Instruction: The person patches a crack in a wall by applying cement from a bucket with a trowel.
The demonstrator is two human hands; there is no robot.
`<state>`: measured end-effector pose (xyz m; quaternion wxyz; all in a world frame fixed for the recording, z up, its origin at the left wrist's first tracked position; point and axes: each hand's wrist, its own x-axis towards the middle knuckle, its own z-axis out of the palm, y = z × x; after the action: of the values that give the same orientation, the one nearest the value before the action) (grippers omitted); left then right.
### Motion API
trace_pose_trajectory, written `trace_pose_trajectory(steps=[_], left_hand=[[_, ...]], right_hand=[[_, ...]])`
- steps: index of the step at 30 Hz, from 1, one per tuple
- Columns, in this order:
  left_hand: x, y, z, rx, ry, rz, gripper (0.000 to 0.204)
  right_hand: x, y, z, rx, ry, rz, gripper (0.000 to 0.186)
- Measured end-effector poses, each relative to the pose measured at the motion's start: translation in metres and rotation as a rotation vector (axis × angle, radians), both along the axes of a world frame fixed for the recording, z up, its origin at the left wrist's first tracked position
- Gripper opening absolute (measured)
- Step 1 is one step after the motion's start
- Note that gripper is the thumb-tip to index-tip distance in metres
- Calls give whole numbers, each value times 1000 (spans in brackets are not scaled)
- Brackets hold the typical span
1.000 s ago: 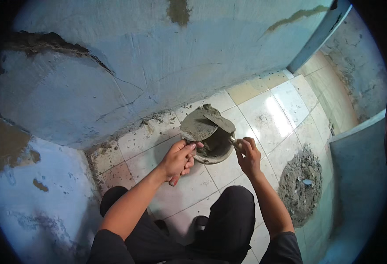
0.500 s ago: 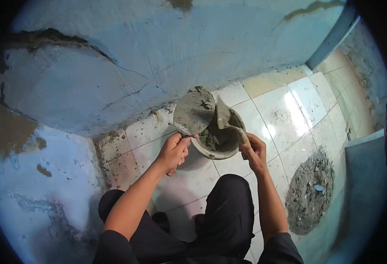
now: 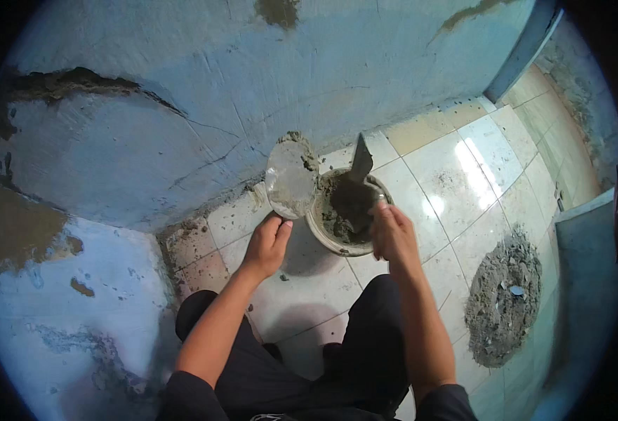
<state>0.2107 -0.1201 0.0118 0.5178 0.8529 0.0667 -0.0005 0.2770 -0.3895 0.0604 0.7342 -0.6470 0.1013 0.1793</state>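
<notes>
In my left hand (image 3: 268, 245) is the near edge of a round, flat, greyish plate (image 3: 288, 179), thumb on top. The plate is tilted, and wet mortar clings along its far and right edges. My right hand (image 3: 393, 235) is closed round the handle of a trowel (image 3: 362, 160). Its blade stands nearly edge-on over the bucket (image 3: 331, 243), pointing toward the wall. Grey mortar (image 3: 344, 207) lies inside the bucket, partly in shadow. The bucket sits on the floor just right of the plate.
A cracked blue wall (image 3: 182, 151) rises in front, with a deep broken gap (image 3: 77, 83) at upper left. Another wall (image 3: 105, 274) with patches of damp mortar stands at left. On the tiled floor (image 3: 456, 182), a heap of dry grey mix (image 3: 505, 302) lies at right.
The plate has shifted left and tilted, with less mortar showing on its face. The trowel has turned from broadside to nearly edge-on, and my right hand has moved slightly left with it.
</notes>
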Motion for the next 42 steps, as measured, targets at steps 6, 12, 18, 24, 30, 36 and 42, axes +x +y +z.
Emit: trace_pose_trajectory(steps=[6,12,18,24,30,36,42], left_hand=[[1,-19,-14,162,-326,33,23],[-1,-16,-25,301,-308,-5,19],[4,-29,-29,321,-300,-50,15],[5,-28,-33,431,-200,-134,15],[3,-25,-26,527,-135,-183,18],[2,-11,-12,648,-63,-256,17],[19,10,8,903,-57,-447,25]], right_hand=[[-25,41,-9,-35,86,51,43],[-31,47,-25,163,194,31,39],[-32,52,-39,216,233,19,37],[-28,53,-50,279,246,-2,35],[-28,53,-61,324,228,1,35],[-40,54,-78,362,246,35,34],[-44,64,-86,579,369,4,40]])
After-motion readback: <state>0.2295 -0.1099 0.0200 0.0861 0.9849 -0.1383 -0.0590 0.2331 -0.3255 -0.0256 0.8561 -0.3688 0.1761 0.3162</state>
